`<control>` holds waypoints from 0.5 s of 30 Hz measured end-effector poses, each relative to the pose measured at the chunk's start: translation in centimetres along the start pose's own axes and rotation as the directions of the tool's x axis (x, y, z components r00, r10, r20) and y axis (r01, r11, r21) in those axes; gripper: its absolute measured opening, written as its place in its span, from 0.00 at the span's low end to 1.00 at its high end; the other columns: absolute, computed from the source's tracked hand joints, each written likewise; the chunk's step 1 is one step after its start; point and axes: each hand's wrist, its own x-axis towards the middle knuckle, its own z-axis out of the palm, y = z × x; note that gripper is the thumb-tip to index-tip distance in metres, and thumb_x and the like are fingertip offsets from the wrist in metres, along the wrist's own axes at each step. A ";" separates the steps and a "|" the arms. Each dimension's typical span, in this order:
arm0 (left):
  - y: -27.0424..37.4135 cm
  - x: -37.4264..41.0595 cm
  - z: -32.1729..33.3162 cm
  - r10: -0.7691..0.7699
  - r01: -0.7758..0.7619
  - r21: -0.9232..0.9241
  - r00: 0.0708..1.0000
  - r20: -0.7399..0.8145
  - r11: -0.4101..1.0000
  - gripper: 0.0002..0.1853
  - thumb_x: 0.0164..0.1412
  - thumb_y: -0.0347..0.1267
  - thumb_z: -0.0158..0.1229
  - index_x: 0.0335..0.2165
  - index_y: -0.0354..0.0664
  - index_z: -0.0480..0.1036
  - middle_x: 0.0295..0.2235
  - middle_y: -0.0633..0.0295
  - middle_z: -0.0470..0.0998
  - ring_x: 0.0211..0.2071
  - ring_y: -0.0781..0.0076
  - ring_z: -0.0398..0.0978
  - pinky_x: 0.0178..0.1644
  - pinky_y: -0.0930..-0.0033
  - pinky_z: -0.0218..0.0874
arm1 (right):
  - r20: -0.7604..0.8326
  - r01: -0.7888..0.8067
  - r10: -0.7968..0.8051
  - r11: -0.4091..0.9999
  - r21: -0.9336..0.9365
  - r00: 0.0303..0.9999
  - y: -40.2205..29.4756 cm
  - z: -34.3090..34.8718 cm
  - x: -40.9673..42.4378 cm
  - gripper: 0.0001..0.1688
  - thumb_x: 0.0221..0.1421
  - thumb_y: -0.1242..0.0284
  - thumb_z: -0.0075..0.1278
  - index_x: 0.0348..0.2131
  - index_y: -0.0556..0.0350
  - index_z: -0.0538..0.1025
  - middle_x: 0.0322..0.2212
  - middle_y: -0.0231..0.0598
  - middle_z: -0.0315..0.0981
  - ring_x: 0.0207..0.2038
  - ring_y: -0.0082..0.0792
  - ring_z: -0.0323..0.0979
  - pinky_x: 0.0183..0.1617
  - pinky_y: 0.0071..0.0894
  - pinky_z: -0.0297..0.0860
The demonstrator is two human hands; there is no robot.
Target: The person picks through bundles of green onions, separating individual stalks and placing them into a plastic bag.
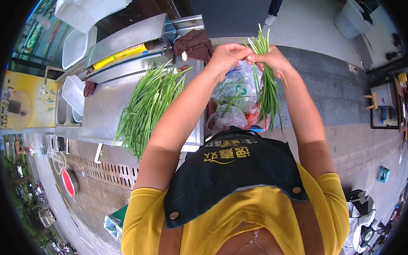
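Observation:
My right hand [273, 60] is closed around a bunch of green garlic chives [268, 87], with the pale cut ends up and the leaves hanging down. Thumb and forefinger of my left hand [228, 57] pinch at the bunch's left edge, touching my right thumb, where a thin stalk pokes out. Below both hands sits a container lined with clear plastic bags [239, 86], with loose green blades lying on them. A large heap of chives [151, 105] rests on the steel counter [100, 107] to the left, its leaf tips hanging over the front edge.
A brown cloth [195, 46] and a steel shelf holding a yellow roll box [120, 55] stand at the counter's back. White plastic tubs [73, 94] sit in the sink at far left. A person's leg [275, 8] shows beyond. A teal stool [383, 174] stands right.

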 end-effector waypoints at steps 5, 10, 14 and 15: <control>0.1 -0.7 -1.2 -0.037 0.038 0.028 0.999 -0.032 0.999 0.09 0.49 0.31 0.59 0.26 0.34 0.73 0.24 0.61 0.75 0.24 0.80 0.71 0.28 0.82 0.60 | 0.020 0.003 0.000 0.989 -0.146 1.000 -0.1 1.3 0.0 0.12 0.34 0.72 0.61 0.21 0.57 0.73 0.17 0.35 0.71 0.14 0.16 0.58 0.16 0.16 0.54; -2.1 0.2 -5.1 0.294 -0.133 0.558 0.933 -0.209 0.819 0.04 0.47 0.27 0.57 0.23 0.37 0.74 0.21 0.64 0.75 0.23 0.82 0.70 0.29 0.80 0.62 | 0.114 -0.045 0.054 0.996 -0.080 0.992 -0.3 0.7 -0.5 0.12 0.37 0.73 0.59 0.24 0.58 0.72 0.18 0.37 0.72 0.14 0.16 0.58 0.16 0.15 0.54; -3.3 -0.1 -7.3 0.306 -0.024 0.697 0.908 -0.284 0.716 0.08 0.49 0.31 0.54 0.29 0.39 0.75 0.23 0.62 0.76 0.24 0.75 0.73 0.32 0.75 0.63 | 0.065 -0.068 0.061 0.992 0.110 0.996 0.1 -0.1 -0.3 0.12 0.42 0.72 0.56 0.27 0.61 0.72 0.22 0.40 0.73 0.14 0.16 0.56 0.16 0.14 0.54; -4.2 0.0 -7.6 0.312 -0.039 0.726 0.918 -0.246 0.687 0.09 0.51 0.31 0.53 0.31 0.38 0.75 0.24 0.63 0.76 0.24 0.78 0.72 0.32 0.77 0.62 | 0.063 -0.075 0.066 0.984 0.160 0.996 -0.1 0.0 -0.1 0.13 0.42 0.72 0.56 0.28 0.61 0.72 0.22 0.40 0.73 0.14 0.15 0.56 0.16 0.13 0.55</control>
